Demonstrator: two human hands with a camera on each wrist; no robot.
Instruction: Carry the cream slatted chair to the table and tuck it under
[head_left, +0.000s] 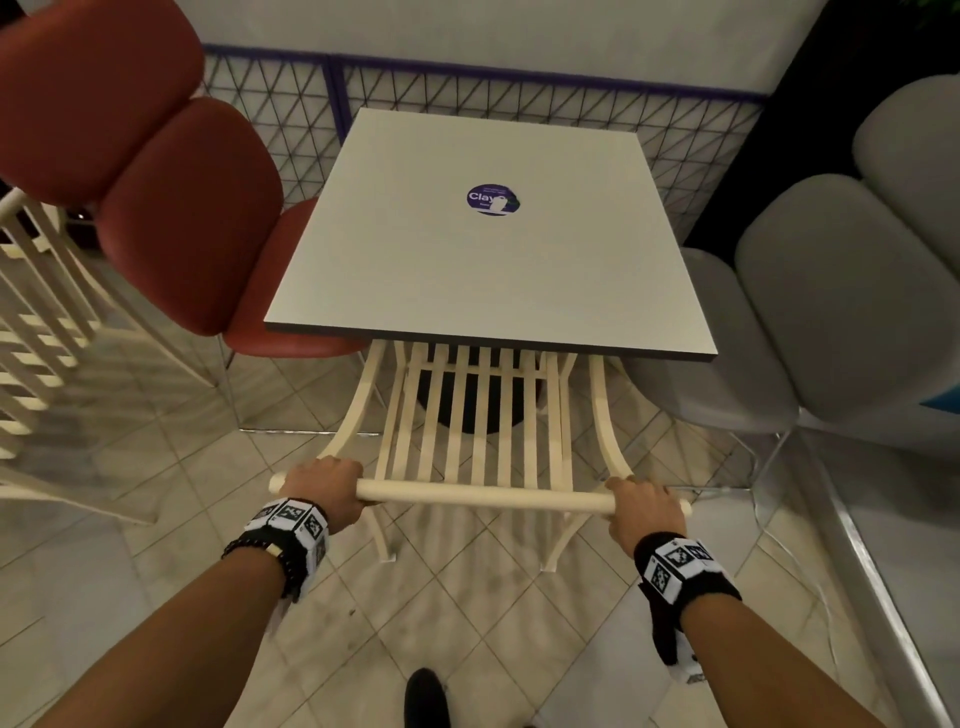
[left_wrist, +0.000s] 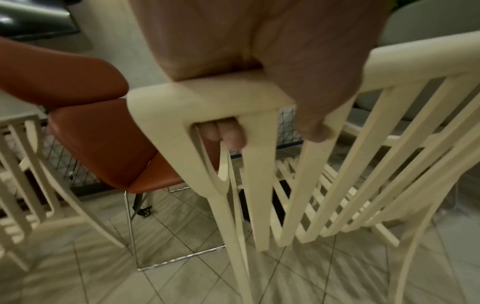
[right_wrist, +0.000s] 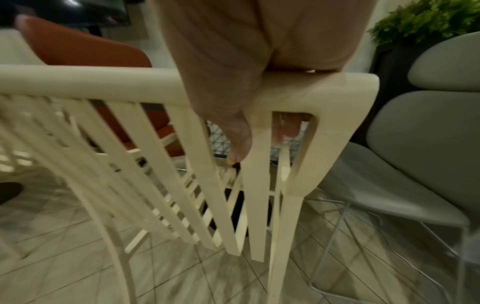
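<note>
From the head view, the cream slatted chair is at the tucking step: its seat is already partly beneath the surface, its back rail still out toward the person. The left hand and right hand wrap that rail near its two ends. Next, probably a level forward push between the red chair and grey chair.

At the left wrist, fingers curl under the rail, thumb over a slat.

At the right wrist, blurred, the fingers seem curled likewise. Tiled floor; a plant behind.
</note>
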